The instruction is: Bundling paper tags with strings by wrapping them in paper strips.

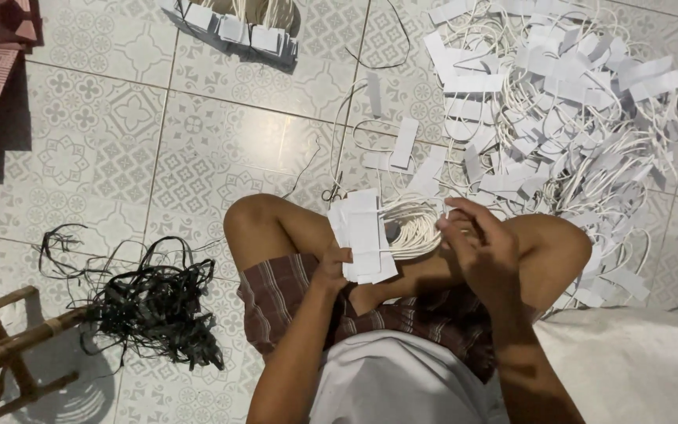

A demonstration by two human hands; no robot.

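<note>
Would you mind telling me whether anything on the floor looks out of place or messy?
The white tags with cords lie in a loose, tangled heap spreading over the tiles, with a few strays apart from it. A snarl of black strips lies at left. Only the stack in the left hand is neat.

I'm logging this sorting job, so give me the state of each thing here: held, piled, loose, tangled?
Stack of white tags: held upright in the left hand, cords looped beside it.
Right hand: fingers curled at the white cords.
Loose tag pile: heaped and tangled on the tiled floor.
Bundled tags: lined up, lying apart.
Black straps: tangled heap.
</note>
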